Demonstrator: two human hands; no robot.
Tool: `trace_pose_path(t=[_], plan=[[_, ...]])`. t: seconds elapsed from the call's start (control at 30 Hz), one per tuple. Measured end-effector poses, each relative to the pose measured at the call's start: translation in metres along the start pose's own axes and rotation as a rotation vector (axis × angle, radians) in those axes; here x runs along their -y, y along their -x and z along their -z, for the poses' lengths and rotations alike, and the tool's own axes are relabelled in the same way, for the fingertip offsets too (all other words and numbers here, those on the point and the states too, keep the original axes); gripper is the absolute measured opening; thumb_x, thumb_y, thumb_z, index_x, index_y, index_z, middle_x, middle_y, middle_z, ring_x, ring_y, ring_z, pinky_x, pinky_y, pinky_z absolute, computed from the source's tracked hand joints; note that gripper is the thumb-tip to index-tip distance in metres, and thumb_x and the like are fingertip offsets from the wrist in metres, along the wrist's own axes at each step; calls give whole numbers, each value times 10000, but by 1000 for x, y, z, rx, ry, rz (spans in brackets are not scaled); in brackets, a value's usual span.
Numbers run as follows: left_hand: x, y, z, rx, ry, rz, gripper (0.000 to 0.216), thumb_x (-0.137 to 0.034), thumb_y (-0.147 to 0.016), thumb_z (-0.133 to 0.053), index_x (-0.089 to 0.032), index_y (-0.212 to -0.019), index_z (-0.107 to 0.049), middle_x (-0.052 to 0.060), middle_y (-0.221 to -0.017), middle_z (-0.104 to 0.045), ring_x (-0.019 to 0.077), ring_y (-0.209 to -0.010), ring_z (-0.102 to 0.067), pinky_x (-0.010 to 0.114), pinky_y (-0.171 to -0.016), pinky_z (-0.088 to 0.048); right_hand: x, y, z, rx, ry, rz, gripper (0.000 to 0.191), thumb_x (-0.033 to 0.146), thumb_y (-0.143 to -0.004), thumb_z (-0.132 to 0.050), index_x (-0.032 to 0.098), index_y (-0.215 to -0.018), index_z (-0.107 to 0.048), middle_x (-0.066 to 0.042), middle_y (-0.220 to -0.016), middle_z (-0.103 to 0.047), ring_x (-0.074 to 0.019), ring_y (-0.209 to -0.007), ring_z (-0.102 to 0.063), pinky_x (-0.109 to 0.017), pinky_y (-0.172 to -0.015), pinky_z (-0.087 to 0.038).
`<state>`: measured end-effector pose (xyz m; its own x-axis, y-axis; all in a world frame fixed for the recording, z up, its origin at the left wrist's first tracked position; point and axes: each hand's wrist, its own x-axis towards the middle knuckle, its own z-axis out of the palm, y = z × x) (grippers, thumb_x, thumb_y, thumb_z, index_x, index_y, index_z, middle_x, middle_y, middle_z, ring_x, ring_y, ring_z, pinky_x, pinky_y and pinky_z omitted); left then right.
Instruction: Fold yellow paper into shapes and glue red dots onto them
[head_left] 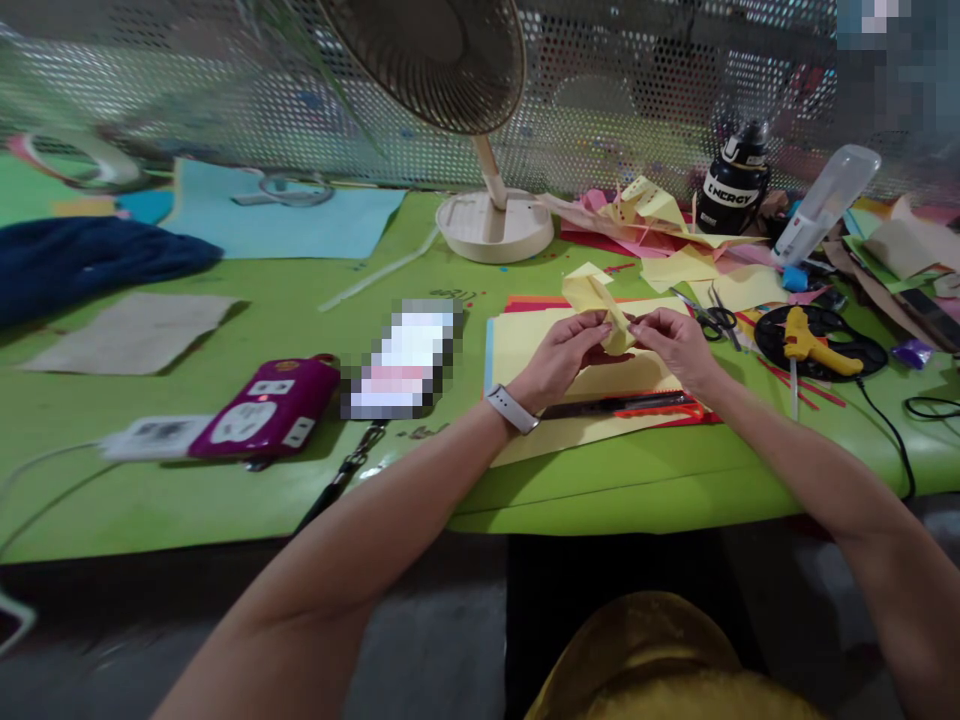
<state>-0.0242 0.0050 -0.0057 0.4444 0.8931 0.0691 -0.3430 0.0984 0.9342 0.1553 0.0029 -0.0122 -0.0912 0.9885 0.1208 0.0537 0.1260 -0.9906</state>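
Note:
Between my two hands is a folded piece of yellow paper (pixel 592 290), raised a little above a stack of yellow paper sheets (pixel 517 345). My left hand (pixel 566 350) pinches its lower part from the left, thumb and fingers together. From the right, my right hand (pixel 671 345) pinches the same piece near its lower edge. Just below the hands, an orange utility knife (pixel 652 403) lies across the stack. Scissors (pixel 716 318) rest to the right of my right hand.
A fan (pixel 495 225) stands behind the stack. At left are a phone (pixel 409 360) and a purple power strip (pixel 266 410). To the right lie a yellow glue gun (pixel 817 345), a black bottle (pixel 731 190), a clear bottle (pixel 829 205) and paper scraps (pixel 679 265).

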Motion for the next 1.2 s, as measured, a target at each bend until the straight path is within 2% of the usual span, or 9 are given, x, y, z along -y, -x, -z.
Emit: trace_pose_path(t=[0.27, 0.47, 0.63, 0.83, 1.03, 1.2], plan=[[0, -1, 0, -3, 5, -4, 269, -363, -759, -770, -157, -929, -742, 80, -1001, -756, 248, -1039, -703, 438, -937, -613, 1, 0, 0, 8, 10, 5, 395, 545, -692, -813, 203, -735, -619, 25, -725, -621, -109, -672, -564, -297, -713, -519], [-1, 0, -1, -6, -20, 25, 251, -349, -778, -768, -156, -929, -713, 61, -967, -745, 232, -1036, -698, 433, -933, -618, 0, 1, -2, -1, -3, 39, 460, 635, -689, -800, 215, -765, -628, 8, -760, -659, -135, -719, -613, -308, -732, -534], [0, 1, -2, 34, -13, 30, 255, -354, -793, -758, -156, -943, -701, 76, -1005, -741, 246, -1078, -695, 441, -952, -609, -1, 1, -2, -22, 31, 26, 491, 672, -674, -796, 220, -744, -616, 5, -741, -655, -147, -709, -623, -321, -713, -539], [1, 0, -1, 27, 26, 10, 248, -347, -778, -775, -153, -922, -716, 74, -986, -735, 245, -1061, -691, 455, -959, -604, 0, 1, -1, -6, -9, 37, 409, 585, -705, -813, 217, -743, -638, 9, -742, -652, -135, -699, -606, -321, -732, -531], [1, -2, 2, -84, 81, 17, 176, -279, -750, -794, -140, -823, -714, 27, -834, -687, 144, -805, -656, 422, -917, -624, 3, 1, 1, 5, -12, 83, 295, 471, -732, -802, 223, -718, -643, 4, -809, -670, -130, -753, -590, -306, -765, -513], [1, -2, 2, -59, 95, 17, 208, -299, -743, -802, -140, -855, -729, 59, -930, -722, 196, -932, -684, 439, -949, -609, 1, 0, 2, 23, 7, 63, 280, 457, -751, -783, 218, -733, -638, 9, -791, -648, -130, -749, -584, -303, -761, -505]])
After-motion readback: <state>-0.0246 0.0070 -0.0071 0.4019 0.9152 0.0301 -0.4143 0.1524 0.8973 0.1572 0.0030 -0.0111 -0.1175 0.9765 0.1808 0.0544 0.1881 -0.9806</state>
